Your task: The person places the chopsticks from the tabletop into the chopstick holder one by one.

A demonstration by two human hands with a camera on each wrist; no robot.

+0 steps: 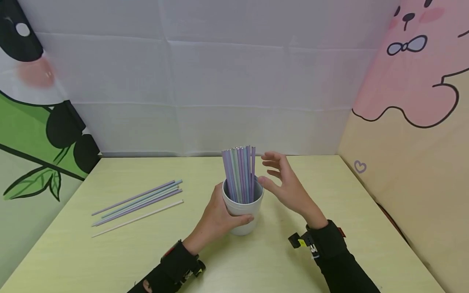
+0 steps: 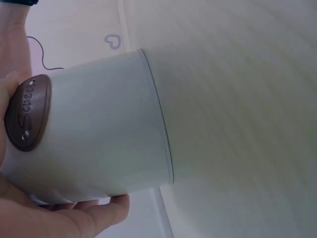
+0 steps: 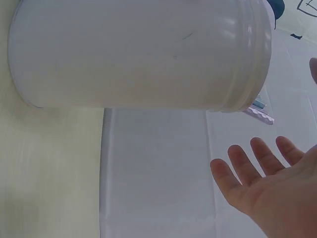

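Note:
A white cup (image 1: 242,211) stands on the pale yellow table (image 1: 256,260), filled with a bundle of upright pastel straws (image 1: 239,173). My left hand (image 1: 216,221) grips the cup from its left side, thumb across the front; in the left wrist view the cup (image 2: 99,129) fills the frame, with a brown oval label (image 2: 27,113) on its wall. My right hand (image 1: 283,183) hovers open just right of the straws, fingers spread, holding nothing. The right wrist view shows the cup (image 3: 138,54) close above that open palm (image 3: 277,183).
Several loose straws (image 1: 139,201) lie in a row on the table at the left. Printed cartoon panels wall the table on the left (image 1: 33,134) and right (image 1: 414,122), and a white sheet (image 1: 220,81) hangs behind it.

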